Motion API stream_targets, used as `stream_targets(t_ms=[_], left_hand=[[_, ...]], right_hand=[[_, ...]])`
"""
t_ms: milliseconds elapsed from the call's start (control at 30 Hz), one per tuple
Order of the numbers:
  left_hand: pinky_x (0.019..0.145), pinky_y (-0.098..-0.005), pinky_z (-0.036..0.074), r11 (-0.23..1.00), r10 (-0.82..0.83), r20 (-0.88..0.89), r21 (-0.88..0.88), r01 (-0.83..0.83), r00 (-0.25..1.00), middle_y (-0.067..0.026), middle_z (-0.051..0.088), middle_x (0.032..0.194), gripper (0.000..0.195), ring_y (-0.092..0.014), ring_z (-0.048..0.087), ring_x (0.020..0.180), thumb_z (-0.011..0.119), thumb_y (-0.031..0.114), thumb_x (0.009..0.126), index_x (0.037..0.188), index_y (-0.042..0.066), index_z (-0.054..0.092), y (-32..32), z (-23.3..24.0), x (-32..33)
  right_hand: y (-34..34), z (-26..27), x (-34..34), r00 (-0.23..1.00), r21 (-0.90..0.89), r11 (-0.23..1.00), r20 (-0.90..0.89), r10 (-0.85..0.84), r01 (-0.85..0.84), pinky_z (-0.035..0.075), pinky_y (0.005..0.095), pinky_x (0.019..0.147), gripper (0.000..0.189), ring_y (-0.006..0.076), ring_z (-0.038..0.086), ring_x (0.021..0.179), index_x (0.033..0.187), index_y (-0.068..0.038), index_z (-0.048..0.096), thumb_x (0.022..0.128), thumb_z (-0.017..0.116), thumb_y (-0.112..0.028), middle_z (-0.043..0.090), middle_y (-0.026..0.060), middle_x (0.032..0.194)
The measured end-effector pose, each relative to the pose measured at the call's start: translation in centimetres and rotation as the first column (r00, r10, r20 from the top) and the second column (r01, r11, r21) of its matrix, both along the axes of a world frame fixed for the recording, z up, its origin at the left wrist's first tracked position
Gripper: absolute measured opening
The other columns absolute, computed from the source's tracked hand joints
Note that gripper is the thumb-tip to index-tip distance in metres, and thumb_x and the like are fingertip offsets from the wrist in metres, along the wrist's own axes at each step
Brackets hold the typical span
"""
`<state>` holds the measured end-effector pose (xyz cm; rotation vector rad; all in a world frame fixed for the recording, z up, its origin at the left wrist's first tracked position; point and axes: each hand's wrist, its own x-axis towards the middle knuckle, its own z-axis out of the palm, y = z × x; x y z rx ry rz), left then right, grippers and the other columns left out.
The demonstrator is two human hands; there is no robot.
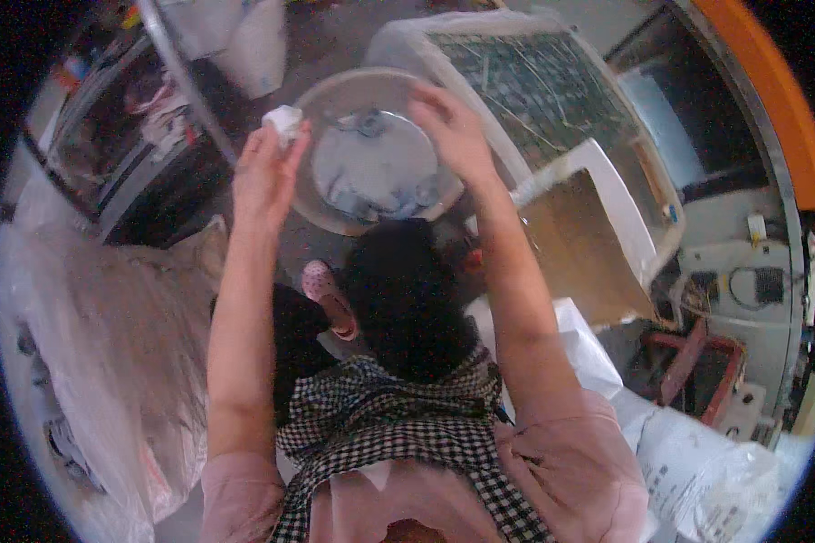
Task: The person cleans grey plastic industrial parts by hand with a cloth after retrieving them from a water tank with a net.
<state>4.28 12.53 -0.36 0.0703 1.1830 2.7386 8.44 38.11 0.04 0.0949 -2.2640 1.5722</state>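
Note:
A small crumpled white piece (284, 123), cloth or paper, is pinched in the raised fingers of my left hand (266, 166), at the left side of a large round tub (326, 87). My right hand (454, 132) hovers at the tub's right side, slightly blurred, with its fingers loosely bent and apart and nothing visible in them. Inside the tub is a pale round area (373, 163) with dark bluish patches. Whether that is water or items at the bottom, I cannot tell. The tub stands on the floor before my knees.
A white-rimmed bin (516, 81) with green netting stands behind right, a cardboard piece (570, 244) against it. Plastic sheeting (122, 353) covers something at left, near a metal pole (183, 78). White sacks (706, 468) and a red metal frame (699, 373) are at right.

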Motion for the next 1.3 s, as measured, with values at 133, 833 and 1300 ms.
stream_targets(t_ms=[133,833,1300], left_hand=[[0.102,-0.0377,0.042,0.997,-0.059,0.079,-0.05,0.063,0.995,-0.0194,0.054,0.116,0.023,-0.029,0.053,0.112,0.054,0.007,0.091,0.107,-0.009,0.05,3.4,0.9,0.8],[0.099,-0.0347,0.041,0.95,-0.271,0.145,-0.122,0.289,0.952,-0.015,0.056,0.116,0.028,-0.025,0.052,0.112,0.055,0.005,0.089,0.114,-0.008,0.051,9.4,-2.8,-0.5],[0.1,-0.0456,0.043,0.941,-0.328,0.03,0.104,0.323,0.944,-0.0168,0.055,0.115,0.018,-0.031,0.054,0.11,0.052,0.003,0.09,0.106,-0.003,0.05,10.7,-0.4,0.0]], right_hand=[[6.6,-17.4,6.9,0.641,-0.406,0.538,0.178,-0.746,0.739,0.044,0.0294,0.057,0.01,0.0126,0.052,0.065,0.083,0.0,0.057,0.085,0.052,-0.009,0.055,0.0033,0.072],[6.6,-22.9,11.7,0.289,0.211,0.271,-0.056,-0.956,0.939,0.043,0.0457,0.085,0.067,0.0362,0.055,0.096,0.109,-0.001,0.052,0.057,0.084,-0.029,0.057,0.0158,0.105],[7.3,-2.4,4.3,0.828,-0.404,0.844,-0.284,-0.483,0.354,0.032,0.0343,0.102,0.072,0.0217,0.042,0.117,0.137,-0.006,0.03,0.076,0.069,-0.01,0.035,0.0106,0.134]])
